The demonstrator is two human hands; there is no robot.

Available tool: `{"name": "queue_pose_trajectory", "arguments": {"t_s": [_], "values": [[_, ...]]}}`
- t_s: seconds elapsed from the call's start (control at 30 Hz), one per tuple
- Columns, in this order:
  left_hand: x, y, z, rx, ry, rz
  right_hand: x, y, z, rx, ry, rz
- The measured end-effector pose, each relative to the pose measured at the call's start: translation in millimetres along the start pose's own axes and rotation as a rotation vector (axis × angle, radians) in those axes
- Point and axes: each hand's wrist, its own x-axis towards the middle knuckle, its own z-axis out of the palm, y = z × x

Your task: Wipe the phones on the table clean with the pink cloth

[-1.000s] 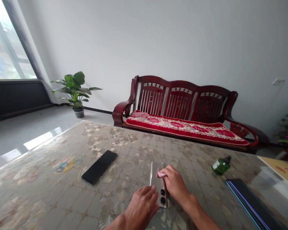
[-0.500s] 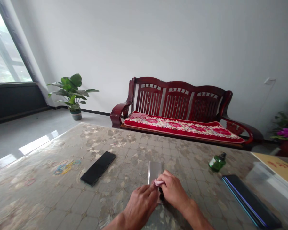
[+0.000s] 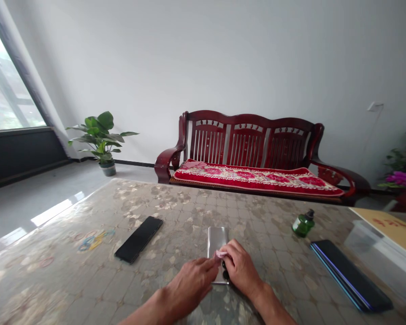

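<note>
The right hand (image 3: 241, 271) is pinching a pink cloth (image 3: 221, 254) on the silver phone (image 3: 217, 239), near-centre on the patterned table (image 3: 189, 207). The left hand (image 3: 192, 282) is resting loose-fingered on its left edge. A wooden bench (image 3: 253, 153) is standing beyond.

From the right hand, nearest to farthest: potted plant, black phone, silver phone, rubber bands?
1. Silver phone, under the pink cloth in the right hand.
2. Black phone, to the left.
3. Rubber bands, farther left.
4. Potted plant, on the floor.

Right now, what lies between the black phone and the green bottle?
The silver phone, left hand holding it, right hand pinching a pink cloth; head view.
</note>
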Motion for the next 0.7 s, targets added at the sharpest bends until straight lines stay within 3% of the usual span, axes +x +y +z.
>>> {"name": "queue_pose_trajectory", "arguments": {"t_s": [0.2,0.4,0.6,0.7], "values": [[26.9,-23.9,-18.5,0.139,-0.059,-0.024,-1.7,-0.1,-0.2,-0.003,-0.014,-0.019],[66.2,-43.5,-21.0,0.334,-0.056,0.242,-2.4,-0.1,0.8,0.001,0.013,-0.042],[84.4,-51.2,-18.8,0.433,-0.165,0.302,-2.4,1.4,0.9,0.040,0.030,-0.083],[86.7,-55.2,-22.4,0.432,-0.199,0.267,-3.5,3.0,1.4,0.058,0.054,-0.083]]}}
